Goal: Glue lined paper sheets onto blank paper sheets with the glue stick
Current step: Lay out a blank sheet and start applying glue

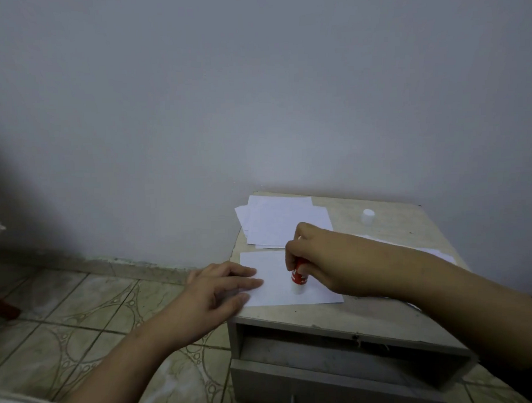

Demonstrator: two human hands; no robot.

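Left fingers [246, 283] flat on sheet [274, 294] edge near table [368, 315] corner.

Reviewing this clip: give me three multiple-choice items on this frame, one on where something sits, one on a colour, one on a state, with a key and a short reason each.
1. Where is the white cap?
A. On the glue stick
B. Standing at the far right of the cabinet top
C. On the floor

2. What colour is the glue stick body?
A. Red
B. Blue
C. Yellow

3. What is the left hand doing?
A. Holding the cap
B. Hanging idle off the cabinet
C. Pressing flat on the near sheet

Key:
1 B, the cap stands alone beyond the right hand, apart from the paper stack.
2 A, red shows below the gripping fingers.
3 C, its straight fingers lie on the sheet's left edge while the right hand holds the stick tip-down on it.
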